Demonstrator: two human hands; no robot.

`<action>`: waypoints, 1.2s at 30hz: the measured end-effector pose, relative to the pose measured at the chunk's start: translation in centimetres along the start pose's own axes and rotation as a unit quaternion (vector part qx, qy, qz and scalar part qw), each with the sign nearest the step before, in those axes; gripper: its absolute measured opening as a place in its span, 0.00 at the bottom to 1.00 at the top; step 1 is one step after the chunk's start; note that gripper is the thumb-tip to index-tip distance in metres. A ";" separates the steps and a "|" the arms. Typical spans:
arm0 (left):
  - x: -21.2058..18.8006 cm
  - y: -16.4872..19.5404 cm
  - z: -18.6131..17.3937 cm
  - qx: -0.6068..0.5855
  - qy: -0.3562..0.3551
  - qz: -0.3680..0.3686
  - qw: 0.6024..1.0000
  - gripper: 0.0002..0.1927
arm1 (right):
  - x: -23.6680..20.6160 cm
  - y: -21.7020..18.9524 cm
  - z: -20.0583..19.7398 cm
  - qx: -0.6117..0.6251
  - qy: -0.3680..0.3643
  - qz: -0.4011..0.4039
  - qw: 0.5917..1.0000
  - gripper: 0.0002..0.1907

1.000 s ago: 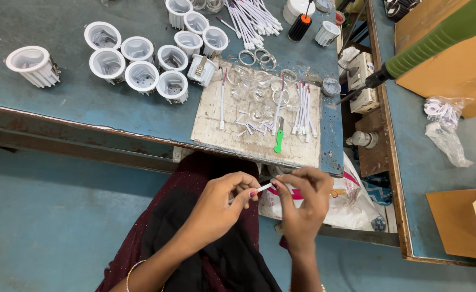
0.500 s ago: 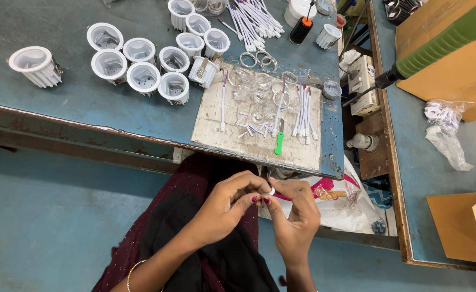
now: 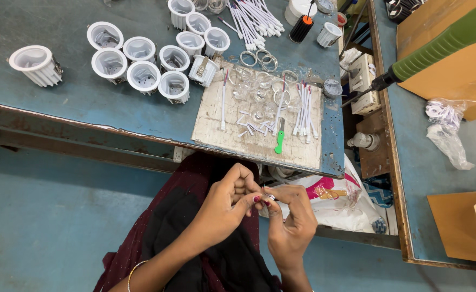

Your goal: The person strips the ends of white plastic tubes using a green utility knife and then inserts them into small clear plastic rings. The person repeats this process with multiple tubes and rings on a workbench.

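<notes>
Both hands meet over the lap, below the tabletop edge. Left hand point(image 3: 232, 197) pinched narrow, thumb and forefinger closed on a small white piece point(image 3: 269, 198), most of it hidden between the fingertips; likely a short wire end, cannot tell for sure. Right hand point(image 3: 291, 219) also closed tight, fingertips touching the same piece from the 3 o'clock side.

Judgement on the step: work this fine goes best with the hands braced against each other, as they are, and the piece kept short between the fingertips so it cannot bend or slip. Dropping it into the dark cloth on the lap is the risk.

Outward, at 12 o'clock from the hands: a worn pale work board point(image 3: 216, 138) on the blue tabletop point(image 3: 86, 103). On it lie a green-handled cutter point(image 3: 279, 143), a row of white-sleeved wires point(image 3: 304, 111) just right of it, short white offcuts point(image 3: 251, 128) and clear round lenses point(image 3: 259, 96). At 11 o'clock, well apart, a cluster of white downlight housings point(image 3: 143, 62). At 2 o'clock, a green-handled soldering iron point(image 3: 438, 46) beside cardboard boxes.
</notes>
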State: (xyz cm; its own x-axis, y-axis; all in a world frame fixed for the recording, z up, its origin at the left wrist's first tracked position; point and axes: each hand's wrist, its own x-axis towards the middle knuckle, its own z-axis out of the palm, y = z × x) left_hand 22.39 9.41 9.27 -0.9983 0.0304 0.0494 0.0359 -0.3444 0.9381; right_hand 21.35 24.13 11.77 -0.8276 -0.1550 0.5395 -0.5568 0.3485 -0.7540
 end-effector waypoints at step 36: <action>-6.5 -2.0 -5.1 0.414 -0.438 0.137 0.786 0.06 | 1.4 3.1 -6.6 0.055 -0.702 -0.202 0.681 0.14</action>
State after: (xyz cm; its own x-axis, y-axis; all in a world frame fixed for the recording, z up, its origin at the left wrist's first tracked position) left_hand 28.54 5.10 5.30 -0.5466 0.8211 0.1648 0.6233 0.2674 0.7349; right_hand 18.91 31.09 12.71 0.1858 -0.9753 -0.1197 -0.6968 -0.0449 -0.7159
